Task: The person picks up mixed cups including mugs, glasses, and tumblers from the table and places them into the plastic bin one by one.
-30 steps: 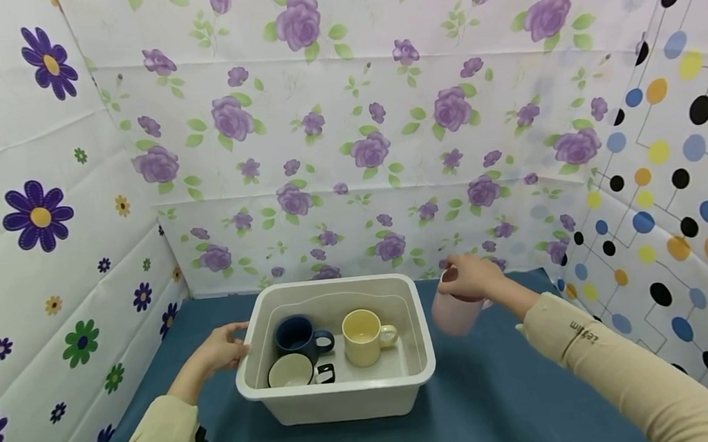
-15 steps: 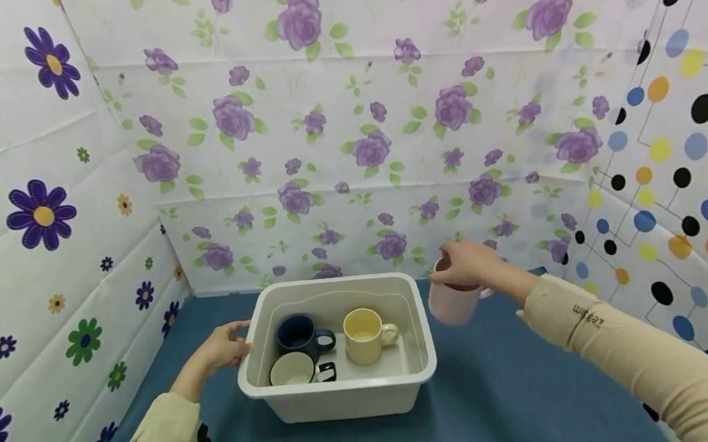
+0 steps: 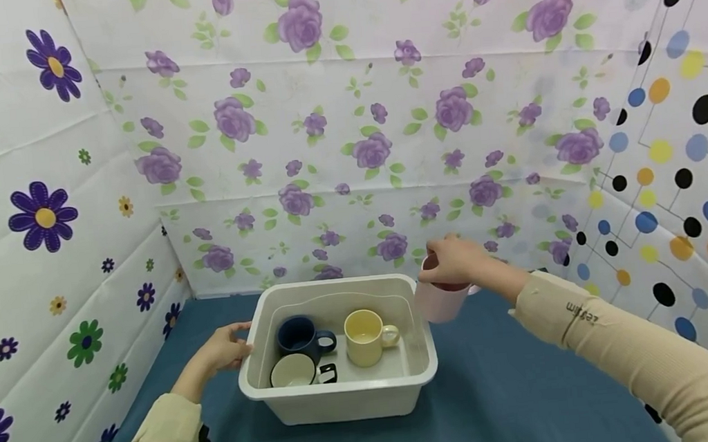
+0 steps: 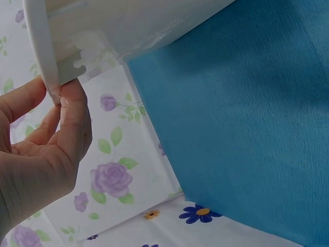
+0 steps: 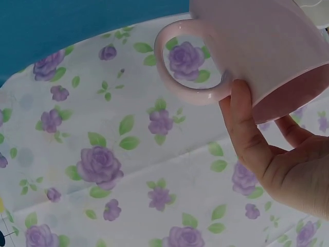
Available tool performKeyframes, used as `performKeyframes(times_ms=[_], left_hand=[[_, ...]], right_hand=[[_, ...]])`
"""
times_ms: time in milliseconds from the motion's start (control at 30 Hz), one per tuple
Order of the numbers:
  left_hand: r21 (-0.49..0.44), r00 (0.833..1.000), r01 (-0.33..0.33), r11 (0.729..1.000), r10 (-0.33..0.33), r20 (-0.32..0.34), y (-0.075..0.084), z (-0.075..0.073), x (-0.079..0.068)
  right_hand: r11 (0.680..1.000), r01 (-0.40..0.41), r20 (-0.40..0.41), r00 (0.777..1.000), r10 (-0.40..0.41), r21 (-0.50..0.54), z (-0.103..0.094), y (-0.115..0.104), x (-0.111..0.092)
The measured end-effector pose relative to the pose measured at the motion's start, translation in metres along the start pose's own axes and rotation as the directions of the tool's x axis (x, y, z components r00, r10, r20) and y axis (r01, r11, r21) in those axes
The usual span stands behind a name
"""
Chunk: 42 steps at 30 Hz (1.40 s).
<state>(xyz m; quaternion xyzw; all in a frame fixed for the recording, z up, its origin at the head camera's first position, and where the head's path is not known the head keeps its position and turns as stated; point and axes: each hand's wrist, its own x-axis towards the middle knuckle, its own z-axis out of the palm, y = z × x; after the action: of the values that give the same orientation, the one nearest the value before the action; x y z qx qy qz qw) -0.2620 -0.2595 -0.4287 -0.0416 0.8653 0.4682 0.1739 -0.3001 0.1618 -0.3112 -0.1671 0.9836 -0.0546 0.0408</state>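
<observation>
My right hand grips a pink mug by its rim, beside the right wall of a white plastic basin. In the right wrist view the mug shows its handle, and fingers press its side close to the rim. My left hand pinches the basin's left rim; the left wrist view shows thumb and fingers on either side of that rim. Inside the basin stand a dark blue mug, a yellow mug and a cream mug with a black-edged handle.
The basin stands on a blue tablecloth. Behind it hangs a sheet printed with purple roses. A daisy-patterned sheet lines the left side, and a dotted sheet the right.
My right hand has carried the pink mug leftward and slightly up, so it now overlaps the basin's right rim in the head view. The left hand stays on the basin's rim.
</observation>
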Motion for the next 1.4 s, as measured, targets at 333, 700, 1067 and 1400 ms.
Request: performKeyframes(times_ms=[333, 700, 1067, 1400], left_hand=[[-0.010, 1.000, -0.017, 1.000, 0.017, -0.001, 0.001, 0.000, 0.000], [-0.004, 1.000, -0.014, 1.000, 0.014, 0.006, 0.001, 0.000, 0.001], [-0.007, 1.000, 0.006, 1.000, -0.006, 0.010, 0.003, 0.001, 0.001], [-0.001, 1.000, -0.006, 1.000, 0.006, -0.006, 0.001, 0.002, 0.000]], right_hand=[[1.000, -0.001, 0.040, 0.999, 0.000, 0.008, -0.002, -0.020, 0.001], [0.999, 0.031, 0.102, 0.994, -0.031, 0.009, 0.007, -0.047, 0.009], [0.997, 0.069, 0.137, 0.988, -0.071, 0.023, 0.017, -0.071, 0.012], [0.996, 0.093, 0.160, 0.983, -0.089, -0.015, 0.039, -0.088, 0.020]])
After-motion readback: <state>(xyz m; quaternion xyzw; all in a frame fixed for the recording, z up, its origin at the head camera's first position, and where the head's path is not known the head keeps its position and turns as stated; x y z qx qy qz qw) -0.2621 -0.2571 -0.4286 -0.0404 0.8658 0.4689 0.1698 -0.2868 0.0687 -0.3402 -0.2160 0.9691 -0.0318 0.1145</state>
